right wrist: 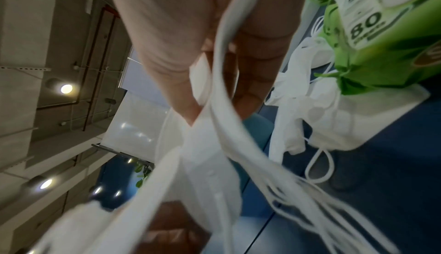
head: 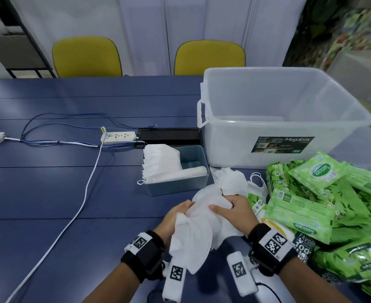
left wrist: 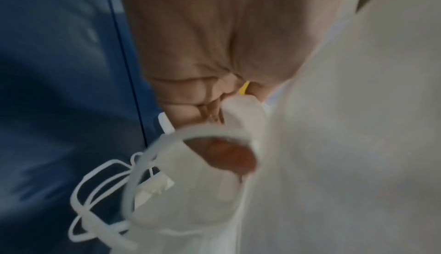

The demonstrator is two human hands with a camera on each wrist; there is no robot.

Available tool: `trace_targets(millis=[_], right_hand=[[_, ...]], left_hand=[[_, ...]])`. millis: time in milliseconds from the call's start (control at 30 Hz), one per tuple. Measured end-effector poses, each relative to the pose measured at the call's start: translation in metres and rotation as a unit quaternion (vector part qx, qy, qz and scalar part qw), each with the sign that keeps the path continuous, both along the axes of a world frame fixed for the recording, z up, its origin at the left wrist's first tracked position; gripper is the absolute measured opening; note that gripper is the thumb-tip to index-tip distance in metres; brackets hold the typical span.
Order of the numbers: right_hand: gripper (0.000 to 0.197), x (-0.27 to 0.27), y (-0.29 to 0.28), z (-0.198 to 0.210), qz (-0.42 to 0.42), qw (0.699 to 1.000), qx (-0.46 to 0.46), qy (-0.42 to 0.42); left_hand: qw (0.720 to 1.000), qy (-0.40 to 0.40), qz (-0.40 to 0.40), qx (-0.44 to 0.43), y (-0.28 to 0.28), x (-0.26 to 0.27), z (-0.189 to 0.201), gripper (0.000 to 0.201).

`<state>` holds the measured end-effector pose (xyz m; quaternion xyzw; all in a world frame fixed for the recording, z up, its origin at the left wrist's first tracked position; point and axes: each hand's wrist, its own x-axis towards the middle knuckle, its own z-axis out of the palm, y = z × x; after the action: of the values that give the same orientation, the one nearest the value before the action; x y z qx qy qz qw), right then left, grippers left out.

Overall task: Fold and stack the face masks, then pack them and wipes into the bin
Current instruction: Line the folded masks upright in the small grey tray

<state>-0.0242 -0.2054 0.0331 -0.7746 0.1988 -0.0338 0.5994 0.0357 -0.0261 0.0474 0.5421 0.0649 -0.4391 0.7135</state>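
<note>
Both hands hold a bunch of white face masks (head: 198, 228) above the blue table's near edge. My left hand (head: 175, 216) grips the bunch from the left, its fingers curled into the cloth (left wrist: 334, 145). My right hand (head: 230, 209) pinches the masks (right wrist: 210, 163) from the right, ear loops dangling below. More loose masks (head: 230, 182) lie just beyond the hands. A small grey-blue box (head: 180, 184) holds a stack of folded masks (head: 160, 165). The big clear bin (head: 289, 127) stands empty at the back right. Green wipe packs (head: 324, 204) are heaped at the right.
Two white power strips (head: 118, 137) with white and blue cables (head: 86, 189) lie across the table's left and middle. A black slot cover (head: 169, 135) sits behind the small box. Two yellow chairs (head: 86, 56) stand beyond the far edge.
</note>
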Motion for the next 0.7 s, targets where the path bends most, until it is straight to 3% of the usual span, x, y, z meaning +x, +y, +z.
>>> trace_targets(millis=[133, 233, 333, 467, 567, 700], right_hand=[[0.027, -0.003, -0.005, -0.004, -0.049, 0.999, 0.010, 0.012], [0.025, -0.004, -0.008, -0.011, -0.060, 0.998, 0.002, 0.019], [0.032, -0.006, -0.008, -0.018, -0.053, 0.998, -0.001, 0.025], [0.022, -0.008, -0.013, -0.023, -0.066, 0.997, 0.010, 0.025], [0.022, -0.008, -0.016, -0.020, -0.084, 0.996, 0.032, 0.019], [0.012, -0.007, -0.015, -0.017, -0.122, 0.990, 0.065, 0.005]], left_hand=[[0.997, 0.079, -0.016, 0.006, 0.011, 0.005, -0.006, 0.067], [0.989, 0.073, -0.129, 0.000, 0.019, -0.008, -0.016, 0.056], [0.981, -0.010, -0.188, 0.049, 0.023, -0.014, -0.030, 0.057], [0.997, -0.056, -0.017, 0.057, 0.019, -0.004, -0.034, 0.024], [0.993, -0.082, 0.057, 0.055, 0.017, 0.002, -0.030, 0.007], [0.989, -0.080, 0.115, 0.037, 0.016, 0.008, -0.023, 0.012]])
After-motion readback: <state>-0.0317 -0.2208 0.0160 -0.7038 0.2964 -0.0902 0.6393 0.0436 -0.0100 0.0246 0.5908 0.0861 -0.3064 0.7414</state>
